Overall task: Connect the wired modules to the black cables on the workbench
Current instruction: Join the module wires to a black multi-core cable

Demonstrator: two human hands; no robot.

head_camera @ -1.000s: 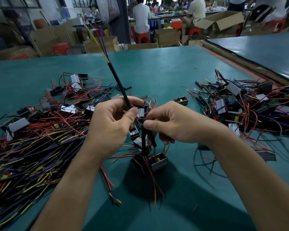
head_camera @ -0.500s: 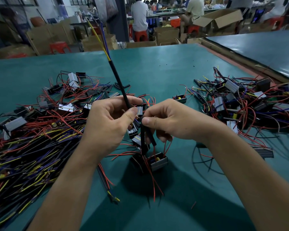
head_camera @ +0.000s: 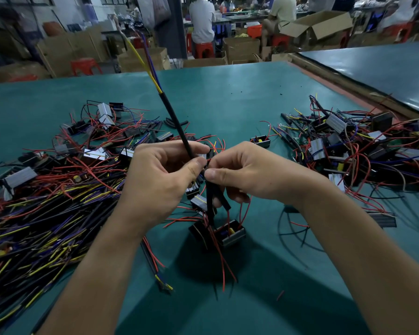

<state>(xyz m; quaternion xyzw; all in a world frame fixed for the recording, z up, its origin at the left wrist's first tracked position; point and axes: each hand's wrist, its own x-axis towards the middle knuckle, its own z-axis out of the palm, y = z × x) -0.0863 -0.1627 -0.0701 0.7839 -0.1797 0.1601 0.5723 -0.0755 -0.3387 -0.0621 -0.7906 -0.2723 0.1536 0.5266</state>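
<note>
Black and smooth-sheathed, the cable (head_camera: 176,123), pinched between thumb and finger of the left hand (head_camera: 162,182), rises toward 11 o'clock. At its 3 o'clock, thumbs nearly touching, the right hand (head_camera: 249,176) pinches matte sleeving (head_camera: 210,201); the boxy module (head_camera: 230,234) hangs at 6 o'clock on thin red wires (head_camera: 228,217).

Two bare arms are taking up the lower half of the frame. The left forearm (head_camera: 94,274) is coming in from the lower left corner and the right forearm (head_camera: 361,250) from the lower right edge, both showing uncovered from the frame edge to the wrist. The left hand (head_camera: 160,180) and right hand (head_camera: 249,175) are showing bare near the centre. The left thumbnail (head_camera: 200,163) and right thumbnail (head_camera: 209,174) are facing the camera and seem trimmed short, though the wide lens is softening them.
</note>
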